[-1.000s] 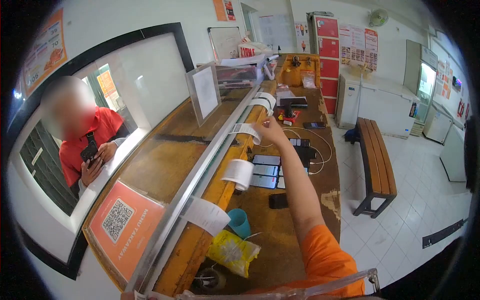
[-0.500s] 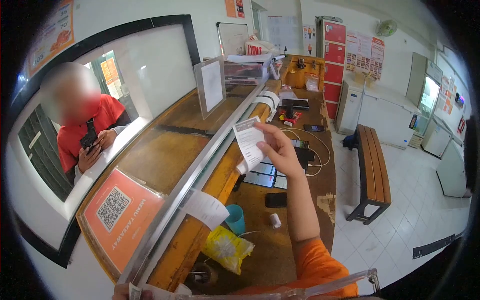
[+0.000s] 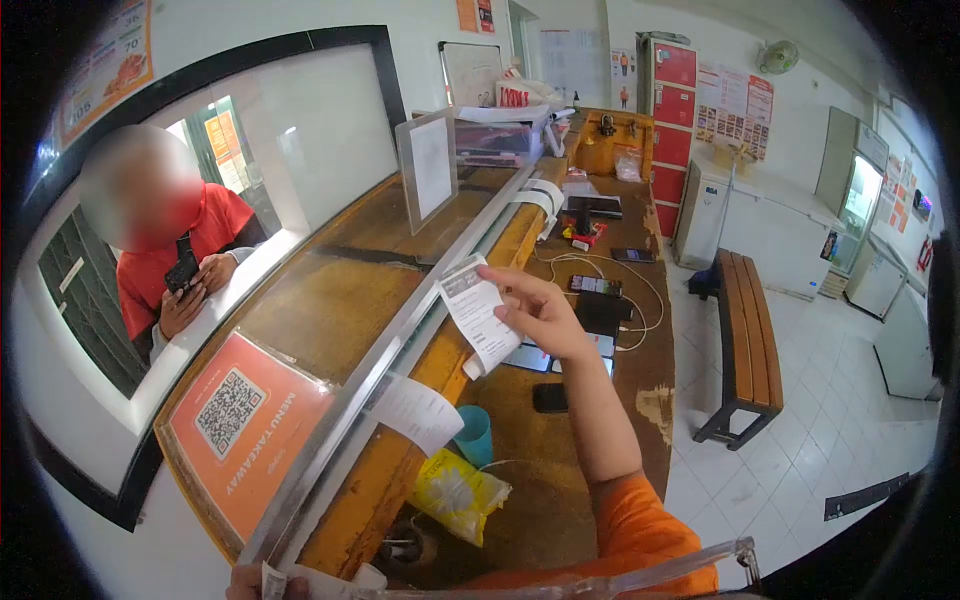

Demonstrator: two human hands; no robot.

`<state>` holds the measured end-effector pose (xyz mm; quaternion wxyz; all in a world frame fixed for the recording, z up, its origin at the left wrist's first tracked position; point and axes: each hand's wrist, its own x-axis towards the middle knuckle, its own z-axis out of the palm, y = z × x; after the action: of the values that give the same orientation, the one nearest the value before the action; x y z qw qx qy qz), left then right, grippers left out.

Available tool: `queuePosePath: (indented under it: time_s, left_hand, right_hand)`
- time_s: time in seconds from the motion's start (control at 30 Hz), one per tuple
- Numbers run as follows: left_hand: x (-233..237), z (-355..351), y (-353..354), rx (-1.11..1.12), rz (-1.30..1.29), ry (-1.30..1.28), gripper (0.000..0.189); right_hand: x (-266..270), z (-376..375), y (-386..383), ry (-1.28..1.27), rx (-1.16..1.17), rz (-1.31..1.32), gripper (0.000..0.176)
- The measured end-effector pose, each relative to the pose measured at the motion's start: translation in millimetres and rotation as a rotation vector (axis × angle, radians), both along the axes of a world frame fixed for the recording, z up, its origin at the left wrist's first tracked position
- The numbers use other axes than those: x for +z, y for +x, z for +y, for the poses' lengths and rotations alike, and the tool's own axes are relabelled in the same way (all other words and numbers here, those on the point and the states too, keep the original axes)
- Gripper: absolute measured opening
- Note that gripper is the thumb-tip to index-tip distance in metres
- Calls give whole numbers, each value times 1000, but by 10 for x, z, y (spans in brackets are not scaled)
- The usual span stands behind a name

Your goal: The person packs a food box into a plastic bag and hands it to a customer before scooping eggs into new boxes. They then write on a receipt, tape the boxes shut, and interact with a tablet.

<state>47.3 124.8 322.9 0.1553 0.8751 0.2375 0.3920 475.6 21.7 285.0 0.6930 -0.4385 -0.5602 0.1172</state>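
Note:
A printed receipt (image 3: 482,315), curled at its lower end, hangs over the counter ledge. My right hand (image 3: 540,315) pinches its right edge between thumb and fingers. At the bottom edge my left hand (image 3: 245,582), mostly cut off, closes on a white paper slip (image 3: 272,580). Another receipt (image 3: 418,415) sticks out beneath the metal rail, between my hands. Beside it on the desk are a teal cup (image 3: 473,436) and a yellow plastic packet (image 3: 455,495). Several phones, one a black phone (image 3: 550,398), lie below my right forearm.
A metal rail (image 3: 390,340) edges the wooden counter. Left of it are an orange QR menu sheet (image 3: 235,430) and a clear stand (image 3: 430,170). A person in red (image 3: 215,220) holds a phone at the window. A bench (image 3: 745,330) stands right, with freezers behind.
My right hand has moved left and slightly down with the receipt, bringing it closer to the metal rail. My left hand shows a little more at the bottom edge.

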Motion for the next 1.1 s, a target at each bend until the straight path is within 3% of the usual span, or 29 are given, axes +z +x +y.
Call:
queuePosePath:
  time_s: [0.1,0.17,0.23,0.3,0.43,0.53,0.63,0.7,0.77,0.8,0.83,0.87,0.9,0.93,0.97,1.0,1.03,1.07,1.1]
  left_hand:
    - [-32,8,-2,-18,-2,1,22]
    - [-92,56,-13,-8,26,14,22]
    - [-160,118,-27,9,55,30,23]
    - [-206,163,-37,17,86,49,23]
    - [-54,67,32,-35,79,-38,25]
    - [-13,7,59,-7,79,-47,26]
    - [43,-14,97,-2,96,-21,24]
    - [31,-59,88,0,107,-11,24]
    - [51,-94,76,17,52,-81,24]
    - [36,-89,64,11,62,-94,24]
    - [5,-88,45,55,43,-90,25]
    - [-30,-85,30,99,22,-84,25]
    - [-67,-54,12,95,25,-95,25]
    - [-104,1,-16,41,11,-117,24]
    - [-142,42,-29,-10,-7,-138,24]
    - [-189,66,-33,-6,-10,-145,24]
    - [-235,84,-44,-5,-42,-124,24]
    - [-254,84,-51,-5,-69,-99,25]
    - [-242,47,-27,-4,-59,-104,25]
  right_hand:
    - [189,223,-234,8,140,188,48]
    - [462,665,-519,98,208,118,53]
    - [850,1119,-860,22,151,-152,52]
    - [1088,1667,-1134,-265,199,-250,53]
    - [919,2642,-1357,-297,144,-520,61]
    - [857,2752,-1448,-391,190,-431,59]
    - [609,3596,-1231,-168,63,-972,57]
    - [1029,2797,-1325,-417,-90,-1067,47]
    - [1170,1959,-1324,-376,-450,-1189,35]
    - [1169,1520,-1216,-135,-574,-1249,24]
    - [1044,1168,-1074,60,-589,-1111,19]
    - [824,726,-1026,120,-542,-599,14]
    - [354,473,-802,268,-700,-299,9]
    - [50,88,-768,237,-884,44,5]
    - [-493,-126,-485,256,-1123,28,13]
    - [-1134,-301,-155,71,-1292,69,12]
    - [-1776,-501,49,-308,-1394,-90,18]
    - [-2708,-730,368,-500,-1469,-484,23]
    - [-3087,-825,247,-776,-1466,-477,23]
